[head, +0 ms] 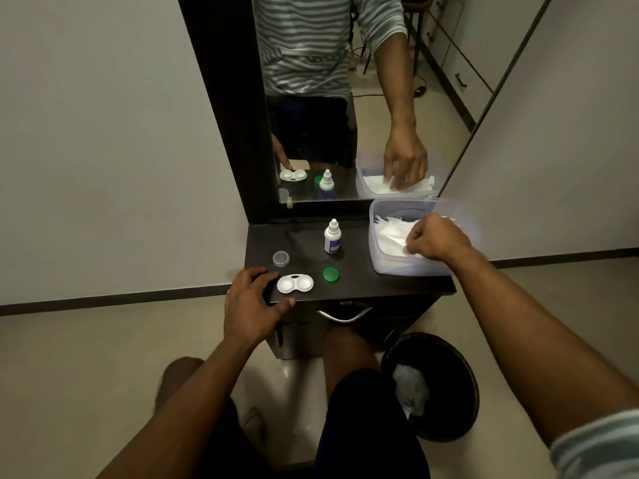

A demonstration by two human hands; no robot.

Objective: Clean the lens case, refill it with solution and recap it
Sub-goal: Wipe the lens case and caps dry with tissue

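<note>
A small dark cabinet top [363, 281] below a mirror carries everything. Near its front edge lies the white lens case [295, 283], both wells uncapped. A green cap [330, 275] sits just right of it, a clear cap [280, 258] behind it to the left. The solution bottle [332, 236] stands upright farther back, at mid-top. A translucent plastic tub [383, 261] of white tissues fills the right end, and the left hand [250, 305] rests on the front left corner

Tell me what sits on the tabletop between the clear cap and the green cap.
Head view: the open white lens case lies roughly between the clear cap and the green cap, slightly nearer the front edge.
</note>
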